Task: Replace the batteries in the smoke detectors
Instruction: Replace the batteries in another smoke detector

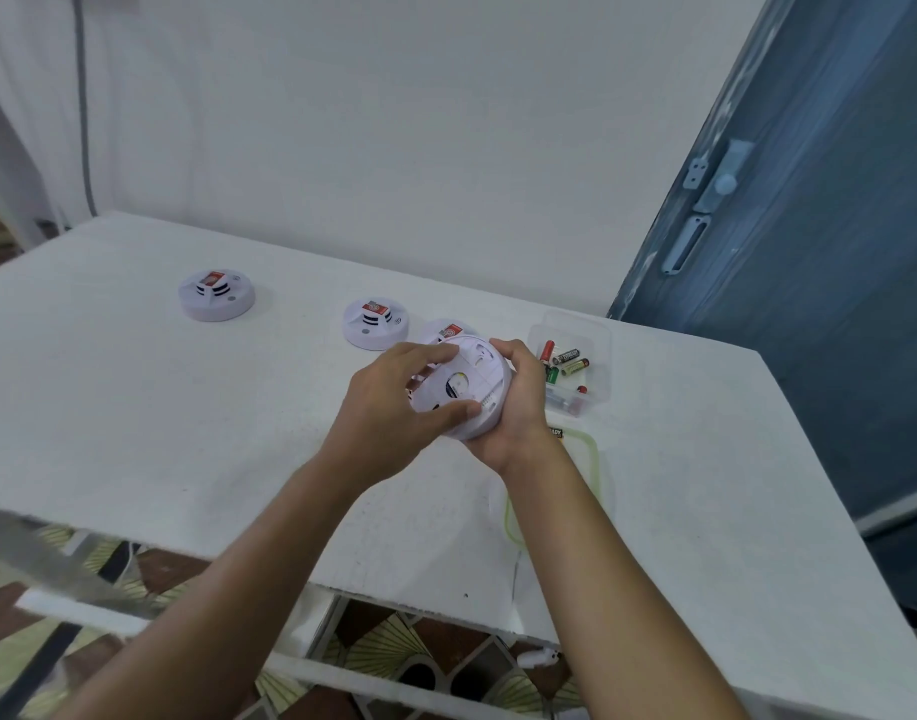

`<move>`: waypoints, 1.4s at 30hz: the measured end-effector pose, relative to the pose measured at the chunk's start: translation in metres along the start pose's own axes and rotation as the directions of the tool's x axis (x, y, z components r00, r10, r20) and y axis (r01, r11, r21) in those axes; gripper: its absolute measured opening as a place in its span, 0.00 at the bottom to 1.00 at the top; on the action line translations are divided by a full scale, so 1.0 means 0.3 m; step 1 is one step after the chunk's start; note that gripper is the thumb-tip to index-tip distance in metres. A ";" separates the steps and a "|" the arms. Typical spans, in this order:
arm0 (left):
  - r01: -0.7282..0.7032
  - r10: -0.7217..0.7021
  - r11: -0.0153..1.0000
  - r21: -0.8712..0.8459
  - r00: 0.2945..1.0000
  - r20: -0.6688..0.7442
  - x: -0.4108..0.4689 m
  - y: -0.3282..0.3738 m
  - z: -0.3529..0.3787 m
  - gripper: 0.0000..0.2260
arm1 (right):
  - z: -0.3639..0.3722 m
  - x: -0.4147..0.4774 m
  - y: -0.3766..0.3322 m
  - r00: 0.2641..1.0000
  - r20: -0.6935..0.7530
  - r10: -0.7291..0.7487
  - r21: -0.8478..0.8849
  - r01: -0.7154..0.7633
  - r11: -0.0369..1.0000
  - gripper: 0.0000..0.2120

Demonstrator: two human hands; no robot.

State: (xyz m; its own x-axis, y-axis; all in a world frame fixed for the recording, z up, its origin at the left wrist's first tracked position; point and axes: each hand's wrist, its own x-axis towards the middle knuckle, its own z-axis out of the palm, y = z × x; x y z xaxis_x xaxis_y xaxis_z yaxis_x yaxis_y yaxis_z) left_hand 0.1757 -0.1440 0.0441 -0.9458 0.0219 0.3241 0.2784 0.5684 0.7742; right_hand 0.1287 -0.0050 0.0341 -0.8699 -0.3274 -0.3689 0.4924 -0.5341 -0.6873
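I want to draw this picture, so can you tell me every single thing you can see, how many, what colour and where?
Smoke detectors on the table: three, white with red labels; one far left, one in the middle, one partly hidden behind the hands.
Held smoke detector: one, white, back side up, in both hands.
Box: one, clear plastic, right of the hands.
Batteries: several, red, black, green and gold, inside the box.
Lid: one, clear with a green rim, near the right arm.
Table: one, white.
Door: one, blue-grey, on the right.
Wall: white, behind the table.
Left hand: gripping the detector's left side.
Right hand: cupping its right side.
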 end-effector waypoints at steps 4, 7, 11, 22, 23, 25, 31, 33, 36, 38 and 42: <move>-0.109 0.110 0.988 0.112 0.994 -0.002 -0.014 -0.007 0.013 0.16 | -0.002 0.005 0.001 1.000 -0.024 0.003 0.019 -0.002 1.000 0.22; -0.309 0.322 0.915 0.259 0.947 -0.009 -0.028 -0.018 0.037 0.13 | 0.000 0.004 0.003 0.999 -0.049 0.000 0.038 0.002 0.999 0.20; -0.354 0.396 0.882 0.310 0.915 -0.082 -0.022 -0.028 0.046 0.13 | 0.000 0.004 0.016 0.994 -0.108 -0.004 0.030 0.007 1.000 0.16; 0.142 -0.200 0.945 -0.294 0.964 -0.176 0.002 0.016 0.025 0.12 | 0.001 -0.008 0.021 0.997 -0.079 -0.025 0.044 0.028 0.999 0.17; 0.121 -0.168 0.961 -0.247 0.969 -0.181 -0.001 0.022 0.030 0.14 | 0.003 -0.007 0.023 0.998 -0.066 -0.017 0.049 0.020 0.999 0.18; 0.086 -0.111 0.987 -0.136 0.977 -0.185 -0.006 0.019 0.047 0.16 | 0.008 -0.008 0.026 0.999 -0.049 -0.005 0.066 0.008 0.998 0.18; -0.017 0.019 0.999 0.033 0.997 -0.072 -0.022 0.002 0.077 0.19 | 0.005 -0.003 0.023 0.997 -0.075 -0.001 0.078 0.006 0.997 0.20; -0.022 0.024 0.998 0.057 0.999 -0.039 -0.017 -0.008 0.074 0.21 | 0.001 -0.002 0.022 0.997 -0.080 -0.007 0.073 0.013 0.997 0.20; 0.030 -0.030 0.999 0.033 1.000 -0.006 -0.008 -0.010 0.058 0.22 | -0.007 -0.002 0.022 0.997 -0.071 -0.014 0.044 0.017 0.999 0.19; 0.071 -0.071 0.997 -0.015 0.997 0.010 -0.004 -0.005 0.051 0.19 | -0.010 -0.001 0.021 0.998 -0.061 -0.015 0.027 0.017 0.999 0.19; 0.111 -0.105 0.988 -0.107 0.993 0.055 0.014 -0.009 0.045 0.19 | -0.013 -0.002 0.013 0.999 -0.028 -0.017 0.024 0.018 1.000 0.20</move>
State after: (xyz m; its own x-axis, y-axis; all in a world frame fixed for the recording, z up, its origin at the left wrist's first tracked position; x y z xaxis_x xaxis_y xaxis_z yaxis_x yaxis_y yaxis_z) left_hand 0.1688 -0.1344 0.0360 -0.9776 0.0071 0.2102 0.1882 0.4758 0.8592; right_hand 0.1311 -0.0037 0.0292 -0.8788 -0.2958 -0.3744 0.4770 -0.5581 -0.6789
